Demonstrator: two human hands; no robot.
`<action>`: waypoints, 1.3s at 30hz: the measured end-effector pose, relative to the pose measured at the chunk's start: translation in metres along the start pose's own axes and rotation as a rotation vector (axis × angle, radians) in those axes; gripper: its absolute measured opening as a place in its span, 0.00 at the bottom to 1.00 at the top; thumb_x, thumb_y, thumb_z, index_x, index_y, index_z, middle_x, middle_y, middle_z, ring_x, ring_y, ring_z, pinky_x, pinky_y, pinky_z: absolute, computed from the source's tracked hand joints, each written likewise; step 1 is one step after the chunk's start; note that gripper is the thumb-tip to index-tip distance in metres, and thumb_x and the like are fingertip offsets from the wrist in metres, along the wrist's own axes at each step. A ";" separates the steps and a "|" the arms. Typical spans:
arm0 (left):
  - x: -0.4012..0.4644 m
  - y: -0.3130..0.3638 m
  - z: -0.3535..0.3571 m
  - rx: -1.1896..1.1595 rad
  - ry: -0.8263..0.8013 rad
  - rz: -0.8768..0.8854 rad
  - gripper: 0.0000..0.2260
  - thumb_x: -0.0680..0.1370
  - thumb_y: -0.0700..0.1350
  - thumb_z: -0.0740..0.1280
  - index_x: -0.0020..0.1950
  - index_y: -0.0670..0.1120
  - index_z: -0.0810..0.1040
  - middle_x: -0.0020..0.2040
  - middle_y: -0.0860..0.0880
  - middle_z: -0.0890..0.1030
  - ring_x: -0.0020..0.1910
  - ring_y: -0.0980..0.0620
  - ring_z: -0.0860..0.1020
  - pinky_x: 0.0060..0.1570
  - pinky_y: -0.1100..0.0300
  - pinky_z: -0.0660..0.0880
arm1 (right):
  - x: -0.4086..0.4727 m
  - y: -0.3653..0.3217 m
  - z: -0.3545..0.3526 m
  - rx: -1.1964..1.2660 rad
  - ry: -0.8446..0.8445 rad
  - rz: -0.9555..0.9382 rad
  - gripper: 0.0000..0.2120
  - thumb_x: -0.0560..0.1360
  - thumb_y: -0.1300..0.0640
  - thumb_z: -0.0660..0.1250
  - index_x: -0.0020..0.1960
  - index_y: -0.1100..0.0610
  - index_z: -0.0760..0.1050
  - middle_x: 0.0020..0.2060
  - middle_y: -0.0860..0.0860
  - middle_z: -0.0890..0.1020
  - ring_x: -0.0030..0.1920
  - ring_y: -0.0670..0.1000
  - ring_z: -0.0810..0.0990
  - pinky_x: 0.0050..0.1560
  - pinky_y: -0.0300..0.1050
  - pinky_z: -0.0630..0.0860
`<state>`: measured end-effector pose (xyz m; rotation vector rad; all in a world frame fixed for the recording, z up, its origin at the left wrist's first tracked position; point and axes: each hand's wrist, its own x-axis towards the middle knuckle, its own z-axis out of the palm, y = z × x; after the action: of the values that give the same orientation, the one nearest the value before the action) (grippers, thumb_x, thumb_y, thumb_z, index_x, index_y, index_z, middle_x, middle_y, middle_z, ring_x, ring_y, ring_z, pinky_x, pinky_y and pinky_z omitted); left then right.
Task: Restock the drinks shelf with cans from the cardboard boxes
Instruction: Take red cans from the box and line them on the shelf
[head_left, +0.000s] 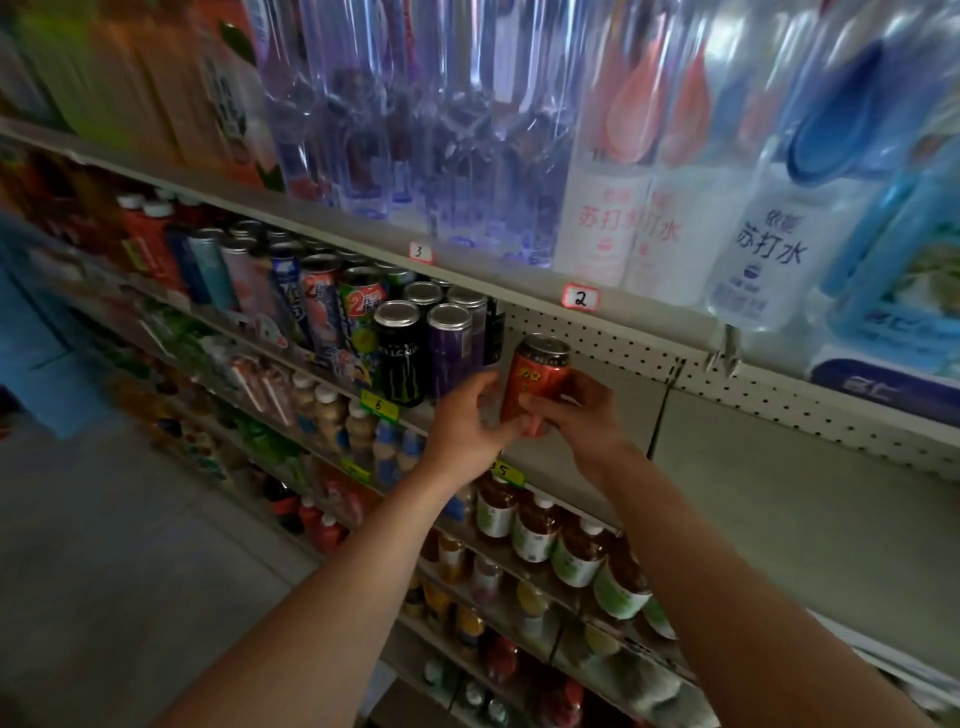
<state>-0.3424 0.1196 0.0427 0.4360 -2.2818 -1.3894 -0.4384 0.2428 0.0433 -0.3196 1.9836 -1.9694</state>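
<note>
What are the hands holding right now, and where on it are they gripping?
Both hands hold one red can upright by its lower body: the right hand wraps it from the right, the left hand pinches near the base.

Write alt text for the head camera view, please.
Both hands, left hand and right hand, hold a red can upright over a bare stretch of shelf, beside a purple can and a black can. Bottles fill the other shelves.

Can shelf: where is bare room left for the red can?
Bare shelf runs right of the purple can, below the pegboard. Left is crowded with cans. Both hands, left and right, hold the red can.
</note>
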 end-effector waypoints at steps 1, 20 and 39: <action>0.005 -0.001 -0.002 0.028 0.012 -0.005 0.24 0.71 0.49 0.77 0.64 0.50 0.75 0.56 0.54 0.79 0.55 0.57 0.77 0.54 0.63 0.73 | 0.008 0.001 -0.001 -0.009 0.014 -0.006 0.22 0.64 0.65 0.80 0.56 0.60 0.79 0.50 0.54 0.84 0.52 0.53 0.82 0.43 0.43 0.79; 0.025 -0.012 -0.008 0.084 -0.113 -0.094 0.17 0.79 0.40 0.65 0.68 0.45 0.73 0.59 0.47 0.79 0.57 0.50 0.78 0.60 0.56 0.74 | 0.059 0.027 0.015 -0.403 0.171 -0.041 0.32 0.62 0.56 0.82 0.63 0.55 0.74 0.57 0.51 0.81 0.57 0.52 0.79 0.59 0.47 0.76; 0.039 -0.023 -0.003 -0.014 -0.029 -0.161 0.14 0.77 0.32 0.64 0.60 0.42 0.76 0.45 0.47 0.78 0.46 0.53 0.76 0.44 0.73 0.70 | 0.116 0.026 0.030 -0.435 0.383 -0.013 0.19 0.70 0.53 0.76 0.59 0.55 0.80 0.58 0.54 0.83 0.58 0.55 0.81 0.58 0.44 0.74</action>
<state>-0.3739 0.0885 0.0311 0.6108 -2.3019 -1.4968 -0.5321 0.1718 0.0094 -0.0514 2.6597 -1.6838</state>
